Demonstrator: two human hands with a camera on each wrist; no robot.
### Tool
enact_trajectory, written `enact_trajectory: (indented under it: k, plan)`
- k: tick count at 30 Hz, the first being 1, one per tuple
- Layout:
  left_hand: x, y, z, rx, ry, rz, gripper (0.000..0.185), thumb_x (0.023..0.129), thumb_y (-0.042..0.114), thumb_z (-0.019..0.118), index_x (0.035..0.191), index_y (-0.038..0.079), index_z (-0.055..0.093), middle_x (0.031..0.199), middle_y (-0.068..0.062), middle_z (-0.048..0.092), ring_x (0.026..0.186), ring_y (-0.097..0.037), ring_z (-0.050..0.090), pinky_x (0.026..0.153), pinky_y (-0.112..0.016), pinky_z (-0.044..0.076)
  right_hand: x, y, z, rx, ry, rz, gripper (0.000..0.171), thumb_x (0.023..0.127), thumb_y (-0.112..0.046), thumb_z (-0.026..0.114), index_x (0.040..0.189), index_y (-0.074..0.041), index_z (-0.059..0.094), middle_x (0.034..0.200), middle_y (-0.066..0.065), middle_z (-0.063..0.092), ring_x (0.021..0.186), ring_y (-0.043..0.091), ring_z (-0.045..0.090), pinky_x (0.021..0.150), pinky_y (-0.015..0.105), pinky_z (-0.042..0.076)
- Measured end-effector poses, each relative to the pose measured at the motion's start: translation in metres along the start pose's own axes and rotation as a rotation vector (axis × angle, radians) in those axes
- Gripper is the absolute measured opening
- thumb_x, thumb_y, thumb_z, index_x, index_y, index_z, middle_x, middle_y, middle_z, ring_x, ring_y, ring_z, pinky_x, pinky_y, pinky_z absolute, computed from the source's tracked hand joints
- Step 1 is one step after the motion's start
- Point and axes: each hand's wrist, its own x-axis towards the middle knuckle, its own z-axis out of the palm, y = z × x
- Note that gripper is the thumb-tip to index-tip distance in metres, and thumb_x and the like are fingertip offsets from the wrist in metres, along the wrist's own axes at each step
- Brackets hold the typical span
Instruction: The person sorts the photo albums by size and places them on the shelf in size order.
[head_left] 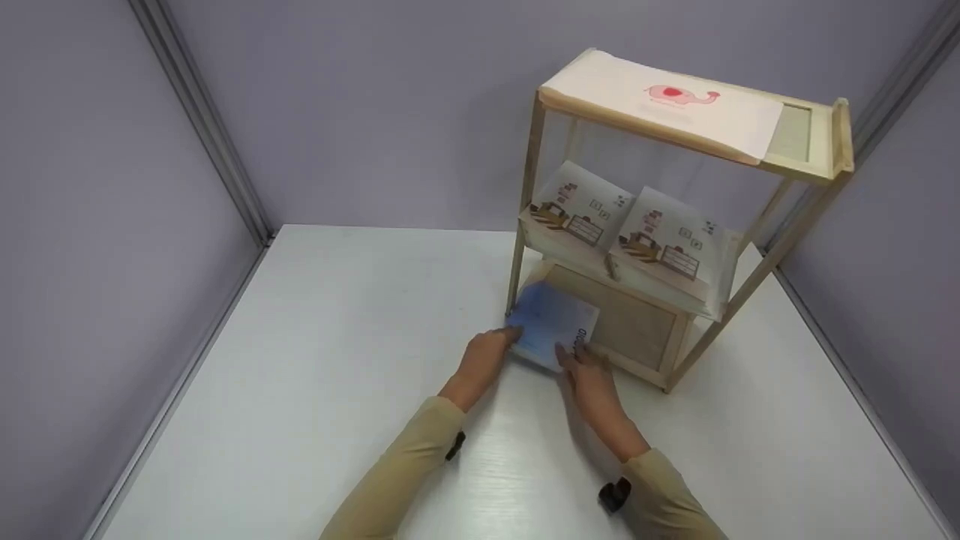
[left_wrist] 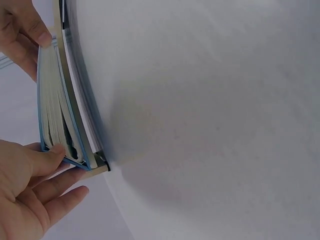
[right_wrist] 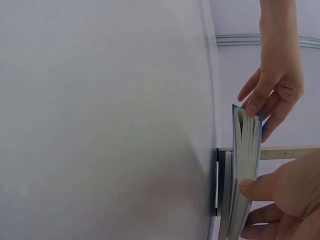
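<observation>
Left hand [head_left: 487, 358] and right hand [head_left: 589, 375] each pinch the blue book [head_left: 553, 330] at frame centre; best kept level, sliding squarely into the wooden shelf's [head_left: 679, 330] bottom tier.

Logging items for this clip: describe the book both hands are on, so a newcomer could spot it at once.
Start at the wooden shelf rack on the white table. At its lowest level, front left corner, lies a blue book, held by the left hand and right hand. Unlike the cream illustrated books above, its cover is plain pale blue.
</observation>
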Motion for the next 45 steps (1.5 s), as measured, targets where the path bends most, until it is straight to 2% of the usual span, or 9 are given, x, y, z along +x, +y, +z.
enact_trajectory:
  k: [8,13,17,27,33,39,45]
  plan:
    - [0.004,0.002,0.002,0.104,0.007,0.030,0.024,0.095,0.007,0.046,0.112,0.007,0.062,0.107,-0.008,0.068,0.097,-0.022,0.064,0.083,-0.032,0.052,0.004,0.001,0.000,-0.018,-0.007,-0.007,0.046,0.082,0.004,0.064,0.126,-0.005,0.057,0.123,0.031,0.053,0.115,0.045,0.051,0.090,0.070,0.034]
    - [0.005,0.005,0.005,0.158,0.011,0.018,0.026,0.093,0.006,0.048,0.116,0.007,0.060,0.106,-0.008,0.068,0.094,-0.022,0.065,0.082,-0.031,0.052,0.004,0.000,-0.001,-0.051,-0.048,0.011,0.043,0.086,0.002,0.060,0.128,-0.004,0.055,0.126,0.032,0.050,0.117,0.045,0.049,0.092,0.069,0.033]
    - [0.006,0.007,0.006,0.210,0.028,0.025,0.024,0.092,0.005,0.050,0.113,0.008,0.059,0.098,-0.007,0.070,0.084,-0.022,0.066,0.073,-0.032,0.054,0.005,-0.001,-0.002,-0.055,-0.066,0.025,0.042,0.087,0.002,0.058,0.129,-0.004,0.054,0.127,0.033,0.049,0.118,0.045,0.047,0.093,0.068,0.032]
    - [0.009,0.007,0.009,0.187,0.039,0.035,0.023,0.093,0.005,0.048,0.113,0.008,0.058,0.099,-0.006,0.068,0.085,-0.022,0.065,0.075,-0.031,0.053,0.009,0.002,-0.001,-0.032,-0.056,0.031,0.044,0.084,0.005,0.059,0.128,-0.003,0.054,0.126,0.033,0.050,0.117,0.046,0.048,0.093,0.070,0.031]
    - [0.010,0.007,0.011,0.177,0.055,0.033,0.019,0.092,0.005,0.047,0.108,0.008,0.058,0.092,-0.007,0.067,0.079,-0.023,0.065,0.069,-0.033,0.053,0.011,0.003,0.000,-0.041,-0.034,0.023,0.043,0.084,0.006,0.059,0.127,-0.002,0.055,0.124,0.032,0.052,0.116,0.046,0.049,0.091,0.070,0.033]
    - [0.013,0.007,0.012,0.135,-0.007,-0.022,0.023,0.095,0.009,0.046,0.116,0.009,0.056,0.097,-0.007,0.066,0.083,-0.024,0.064,0.073,-0.034,0.052,0.014,0.004,0.000,-0.070,-0.055,0.029,0.043,0.085,0.006,0.058,0.128,-0.003,0.054,0.125,0.031,0.051,0.116,0.046,0.049,0.091,0.069,0.033]
    - [0.014,0.010,0.011,0.187,-0.058,-0.039,0.030,0.093,0.005,0.048,0.123,0.008,0.053,0.114,-0.010,0.064,0.095,-0.026,0.064,0.084,-0.035,0.051,0.014,0.005,-0.002,-0.069,-0.058,0.025,0.044,0.086,0.005,0.058,0.129,-0.002,0.052,0.128,0.032,0.048,0.119,0.046,0.047,0.092,0.069,0.033]
